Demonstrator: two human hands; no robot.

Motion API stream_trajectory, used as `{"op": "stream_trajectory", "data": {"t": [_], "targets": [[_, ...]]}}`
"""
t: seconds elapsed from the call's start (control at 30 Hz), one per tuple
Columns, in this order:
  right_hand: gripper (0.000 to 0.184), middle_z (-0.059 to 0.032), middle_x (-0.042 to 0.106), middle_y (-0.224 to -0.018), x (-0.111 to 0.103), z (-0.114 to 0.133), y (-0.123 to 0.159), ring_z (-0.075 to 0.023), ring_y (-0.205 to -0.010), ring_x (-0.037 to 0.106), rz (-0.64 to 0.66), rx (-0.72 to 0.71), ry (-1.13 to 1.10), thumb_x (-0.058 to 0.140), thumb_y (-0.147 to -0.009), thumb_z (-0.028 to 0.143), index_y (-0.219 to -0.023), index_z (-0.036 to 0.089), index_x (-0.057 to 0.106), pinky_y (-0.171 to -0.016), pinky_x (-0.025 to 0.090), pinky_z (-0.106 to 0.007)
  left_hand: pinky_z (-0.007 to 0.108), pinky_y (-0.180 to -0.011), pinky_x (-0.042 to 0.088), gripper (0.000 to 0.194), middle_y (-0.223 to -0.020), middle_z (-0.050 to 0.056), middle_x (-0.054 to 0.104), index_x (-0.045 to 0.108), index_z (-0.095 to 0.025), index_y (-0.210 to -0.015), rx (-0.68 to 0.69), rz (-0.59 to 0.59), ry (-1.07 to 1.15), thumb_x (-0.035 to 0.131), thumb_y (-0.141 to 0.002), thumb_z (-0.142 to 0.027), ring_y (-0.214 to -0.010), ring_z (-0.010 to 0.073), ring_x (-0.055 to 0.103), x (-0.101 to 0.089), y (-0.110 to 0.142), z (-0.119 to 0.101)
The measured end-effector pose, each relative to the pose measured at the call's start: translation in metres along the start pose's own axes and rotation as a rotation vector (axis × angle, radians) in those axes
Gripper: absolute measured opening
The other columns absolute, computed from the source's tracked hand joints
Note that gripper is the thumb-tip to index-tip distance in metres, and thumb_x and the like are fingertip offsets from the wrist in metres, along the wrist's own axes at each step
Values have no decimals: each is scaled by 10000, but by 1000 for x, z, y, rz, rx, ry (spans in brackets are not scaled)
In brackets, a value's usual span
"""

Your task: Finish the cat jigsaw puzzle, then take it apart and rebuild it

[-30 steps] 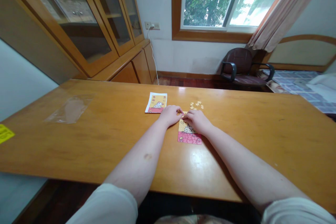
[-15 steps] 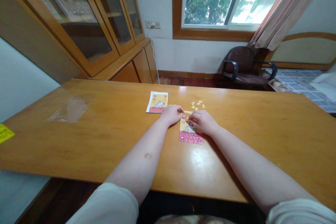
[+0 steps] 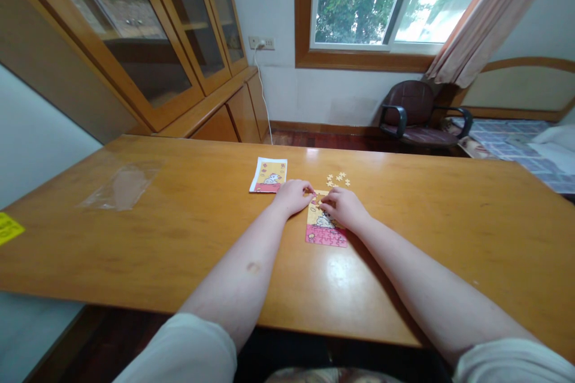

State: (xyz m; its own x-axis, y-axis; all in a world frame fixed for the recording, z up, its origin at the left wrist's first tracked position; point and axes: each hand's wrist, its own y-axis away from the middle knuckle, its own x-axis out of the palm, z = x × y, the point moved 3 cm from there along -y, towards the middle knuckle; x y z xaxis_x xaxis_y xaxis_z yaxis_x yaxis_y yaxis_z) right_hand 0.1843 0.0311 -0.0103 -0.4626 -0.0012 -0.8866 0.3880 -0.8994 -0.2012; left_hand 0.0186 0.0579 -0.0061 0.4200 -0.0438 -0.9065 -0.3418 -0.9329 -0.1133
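A partly assembled jigsaw puzzle (image 3: pixel 326 236) lies flat on the wooden table, its lower rows pink and its upper part yellow with a white cartoon animal. At its upper left edge my left hand (image 3: pixel 293 196) has its fingers closed together against the puzzle's corner. My right hand (image 3: pixel 347 206) is over the puzzle's upper right part, thumb and fingertips pinched at a small yellow puzzle piece (image 3: pixel 320 204). The fingers partly cover the top rows. Beyond the hands, several loose puzzle pieces (image 3: pixel 338 179) lie yellowish side up.
A picture card (image 3: pixel 271 175) with the same animal design lies left of the puzzle. Farther left on the table (image 3: pixel 202 215) is a clear plastic bag (image 3: pixel 123 187). A yellow label (image 3: pixel 9 225) shows at the left edge. An office chair (image 3: pixel 411 111) stands beyond the table.
My right hand shifted slightly right, away from the puzzle's upper edge, then a little back left. My left hand stays at the puzzle's upper left corner. The view moved slightly.
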Motion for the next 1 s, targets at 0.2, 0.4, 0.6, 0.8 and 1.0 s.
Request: {"op": "stream_trajectory", "data": {"t": [0.2, 0.4, 0.6, 0.8, 1.0], "targets": [[99, -38, 637, -824, 1, 0, -1, -152, -771, 589, 5, 87, -106, 708, -760, 281, -805, 194, 722, -718, 436, -252, 289, -752, 455, 210, -862, 33, 690, 709, -234, -919, 7, -7, 6, 594, -789, -353, -843, 194, 614, 1, 0, 2], [84, -31, 628, -824, 3, 1, 0, -142, -760, 582, 2, 87, -144, 704, -757, 266, -800, 194, 714, -717, 436, -244, 285, -744, 453, 211, -853, 33, 691, 708, -229, -916, 6, -1, 11, 595, -788, -353, -836, 192, 616, 0, 0, 0], [92, -36, 640, -832, 1, 3, 0, -148, -788, 591, -7, 79, -120, 684, -776, 279, -809, 199, 718, -742, 438, -250, 288, -749, 455, 210, -845, 35, 689, 711, -230, -916, 11, 0, 5, 595, -785, -348, -836, 194, 618, 0, -1, 0], [103, -33, 641, -832, 3, 1, 0, -144, -773, 591, -15, 74, -110, 672, -771, 285, -807, 201, 719, -734, 439, -246, 285, -741, 460, 208, -862, 34, 697, 710, -233, -912, 5, -1, 1, 596, -786, -353, -840, 195, 621, 0, -1, 0], [117, -30, 641, -836, 3, 1, 1, -139, -763, 588, -17, 84, -85, 661, -775, 300, -816, 205, 717, -728, 435, -242, 285, -757, 457, 210, -864, 34, 695, 710, -231, -923, -7, 6, -1, 596, -787, -343, -853, 194, 620, -2, 0, -1]]}}
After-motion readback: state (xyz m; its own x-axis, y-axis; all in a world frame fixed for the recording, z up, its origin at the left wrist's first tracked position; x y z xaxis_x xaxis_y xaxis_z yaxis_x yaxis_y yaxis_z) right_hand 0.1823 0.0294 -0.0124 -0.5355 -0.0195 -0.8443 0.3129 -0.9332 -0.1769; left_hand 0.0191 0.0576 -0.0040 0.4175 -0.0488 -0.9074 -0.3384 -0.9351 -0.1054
